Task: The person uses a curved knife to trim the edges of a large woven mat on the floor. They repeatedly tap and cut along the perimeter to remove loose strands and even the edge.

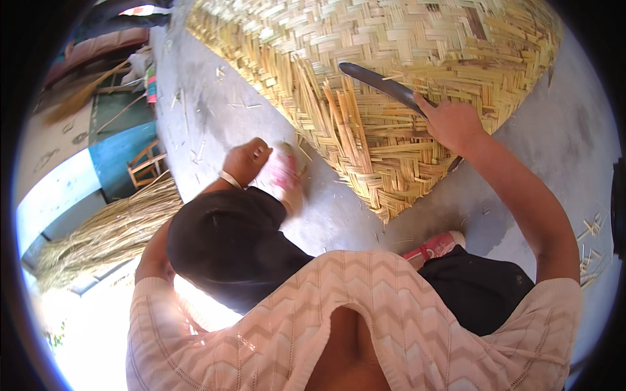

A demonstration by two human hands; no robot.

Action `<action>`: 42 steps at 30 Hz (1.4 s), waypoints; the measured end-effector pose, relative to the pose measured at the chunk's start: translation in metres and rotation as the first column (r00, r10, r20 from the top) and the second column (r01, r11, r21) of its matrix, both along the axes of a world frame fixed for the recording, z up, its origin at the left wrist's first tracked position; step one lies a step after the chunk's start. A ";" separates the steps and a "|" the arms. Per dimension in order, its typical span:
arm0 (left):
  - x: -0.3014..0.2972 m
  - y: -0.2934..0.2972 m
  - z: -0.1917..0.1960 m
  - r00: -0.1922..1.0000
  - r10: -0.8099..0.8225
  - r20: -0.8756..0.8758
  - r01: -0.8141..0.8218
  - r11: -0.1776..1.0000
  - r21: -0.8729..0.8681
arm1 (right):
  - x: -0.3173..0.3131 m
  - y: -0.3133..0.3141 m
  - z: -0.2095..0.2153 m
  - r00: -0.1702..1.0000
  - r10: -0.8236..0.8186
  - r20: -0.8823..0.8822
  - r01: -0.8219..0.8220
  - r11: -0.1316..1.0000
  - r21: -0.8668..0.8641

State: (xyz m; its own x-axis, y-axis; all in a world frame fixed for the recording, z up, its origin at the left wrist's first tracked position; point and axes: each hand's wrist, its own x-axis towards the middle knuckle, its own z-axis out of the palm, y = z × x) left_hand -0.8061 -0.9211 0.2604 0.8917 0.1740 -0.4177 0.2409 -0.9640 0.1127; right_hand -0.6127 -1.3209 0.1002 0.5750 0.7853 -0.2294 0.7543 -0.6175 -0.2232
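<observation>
A single head-worn fisheye view looks steeply down over the person's own chest and knees, close in. It faces the grey concrete floor (228,124), with the woven bamboo mat (404,72) just ahead filling the upper frame; edges bend.

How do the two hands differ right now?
The right hand is raised over the woven bamboo mat and grips a dark curved knife; the left hand is low by the concrete floor, fisted, holding no tool. The left hand wears a pale wristband; the right hand's wrist is bare. Both are ungloved.
</observation>
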 end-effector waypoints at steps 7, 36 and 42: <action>0.016 -0.088 -0.088 0.994 0.043 0.101 -0.023 0.980 -0.198 | 0.005 -0.001 0.016 0.995 -0.024 -0.098 0.022 1.000 -0.018; 0.140 0.049 -0.132 0.798 0.270 -0.539 -0.599 0.260 -0.757 | -0.046 0.051 0.093 0.888 -0.349 -0.299 0.383 0.922 0.063; 0.132 0.039 -0.141 0.810 0.423 -0.406 -0.549 0.303 -0.779 | -0.092 0.079 0.126 0.785 -0.220 -0.579 0.439 0.857 0.270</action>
